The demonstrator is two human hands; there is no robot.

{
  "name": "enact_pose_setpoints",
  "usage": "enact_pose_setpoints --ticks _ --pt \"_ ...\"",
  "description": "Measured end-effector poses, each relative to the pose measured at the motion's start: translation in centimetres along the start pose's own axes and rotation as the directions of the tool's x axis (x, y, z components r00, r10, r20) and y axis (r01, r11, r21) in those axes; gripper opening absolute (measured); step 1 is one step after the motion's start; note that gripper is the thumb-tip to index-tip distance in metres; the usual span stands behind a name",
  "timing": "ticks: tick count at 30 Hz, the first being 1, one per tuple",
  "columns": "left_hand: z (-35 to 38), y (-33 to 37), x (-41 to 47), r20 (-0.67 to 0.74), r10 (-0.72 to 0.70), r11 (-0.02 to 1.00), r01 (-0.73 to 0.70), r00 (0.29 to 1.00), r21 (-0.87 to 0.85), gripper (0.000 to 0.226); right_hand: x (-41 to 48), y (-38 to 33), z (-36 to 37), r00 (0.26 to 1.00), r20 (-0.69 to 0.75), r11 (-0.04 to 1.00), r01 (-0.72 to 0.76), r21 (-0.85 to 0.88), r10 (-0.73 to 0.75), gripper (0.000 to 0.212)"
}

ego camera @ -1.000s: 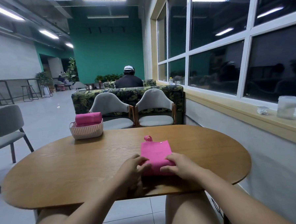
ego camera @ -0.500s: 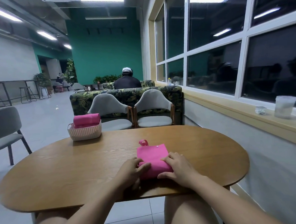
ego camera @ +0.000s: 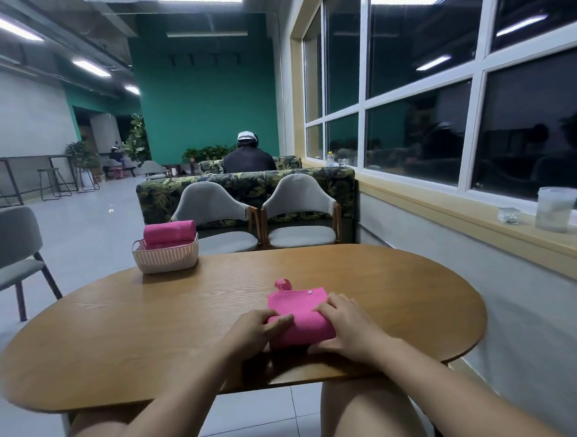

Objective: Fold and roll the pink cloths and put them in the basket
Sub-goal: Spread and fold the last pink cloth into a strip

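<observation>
A pink cloth [ego camera: 300, 309] lies on the wooden table [ego camera: 172, 324] near its front edge, its near end rolled into a thick tube and its far end flat, with a small loop at the far corner. My left hand [ego camera: 258, 328] presses the roll's left end and my right hand [ego camera: 344, 322] grips its right end. A cream woven basket [ego camera: 165, 256] stands at the table's far left with rolled pink cloths [ego camera: 170, 232] in it.
Two grey chairs [ego camera: 213, 219] stand behind the table against a leaf-patterned sofa. Another grey chair [ego camera: 10, 253] is at the left. A window sill on the right holds a plastic cup [ego camera: 554, 209]. A person sits far off, facing away.
The roll has grown thicker and moved away from me along the cloth, leaving less flat cloth beyond it. Both hands followed it forward.
</observation>
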State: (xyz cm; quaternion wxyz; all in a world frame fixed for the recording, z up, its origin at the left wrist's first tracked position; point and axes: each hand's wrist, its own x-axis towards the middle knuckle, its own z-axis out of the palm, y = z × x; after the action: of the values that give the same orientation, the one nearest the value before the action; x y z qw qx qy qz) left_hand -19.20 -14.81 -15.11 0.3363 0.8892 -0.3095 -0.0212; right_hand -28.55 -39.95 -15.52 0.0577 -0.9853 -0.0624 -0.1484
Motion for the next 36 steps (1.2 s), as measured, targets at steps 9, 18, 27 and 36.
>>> enact_pose_setpoints --ticks 9,18,27,36 --pt "0.1 -0.2 -1.2 -0.08 0.162 0.982 -0.153 0.984 0.114 0.067 0.4 -0.1 -2.8 0.957 0.244 0.877 -0.25 0.41 0.159 0.076" --pt "-0.3 0.8 -0.5 0.003 -0.089 0.99 0.089 0.996 -0.109 0.056 -0.8 -0.4 -0.1 0.997 0.024 0.998 -0.066 0.003 0.066 0.106" --pt "1.0 0.4 -1.4 -0.163 0.203 0.952 -0.156 0.966 0.264 0.065 0.6 0.1 -2.3 0.958 0.258 0.884 -0.228 0.408 0.128 0.069" --pt "-0.6 1.7 -0.9 -0.002 -0.019 1.0 0.019 1.0 -0.007 0.03 -0.6 -0.6 0.6 0.995 -0.084 0.996 0.047 -0.075 -0.053 0.09"
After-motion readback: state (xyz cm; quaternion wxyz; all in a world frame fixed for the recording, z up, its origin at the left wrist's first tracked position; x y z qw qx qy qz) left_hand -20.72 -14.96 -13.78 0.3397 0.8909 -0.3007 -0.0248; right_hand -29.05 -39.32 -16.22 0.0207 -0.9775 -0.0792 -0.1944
